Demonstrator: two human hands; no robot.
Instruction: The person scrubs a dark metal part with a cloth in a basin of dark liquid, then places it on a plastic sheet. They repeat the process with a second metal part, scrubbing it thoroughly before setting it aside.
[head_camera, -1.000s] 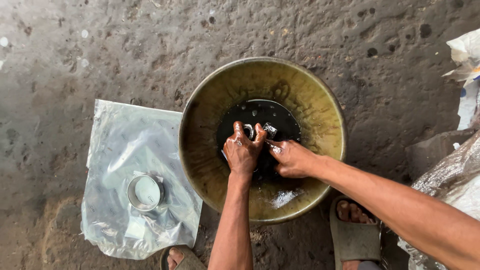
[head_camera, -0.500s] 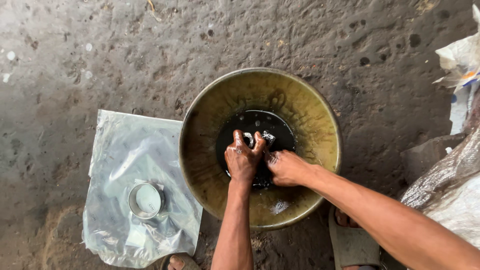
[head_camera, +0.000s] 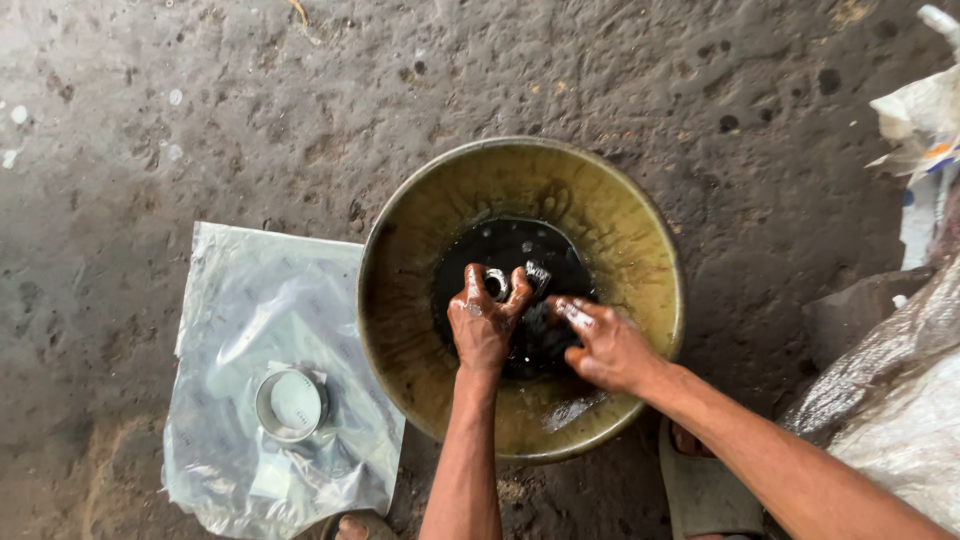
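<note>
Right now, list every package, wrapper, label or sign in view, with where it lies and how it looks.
Clear plastic bag: flat on the concrete floor, left of the basin; crumpled, see-through, with a metal ring on it.
White wrapper: top right edge; crumpled, white with small orange and blue marks.
Plastic sack: right edge; wrinkled, greyish and see-through.
No signs or screens.

Your round metal basin (head_camera: 640, 250) is a dull olive-yellow inside, with a pool of black oily liquid (head_camera: 500, 260) at its bottom. The small ring-shaped metal part (head_camera: 496, 284) shows silver-grey against that black. Beside the basin, your crinkled clear plastic sheet (head_camera: 250, 310) looks pale grey-white, and the shiny silver metal ring (head_camera: 291, 405) lies on it. The rough concrete floor (head_camera: 200, 120) is mottled dark grey, with black spots.
</note>
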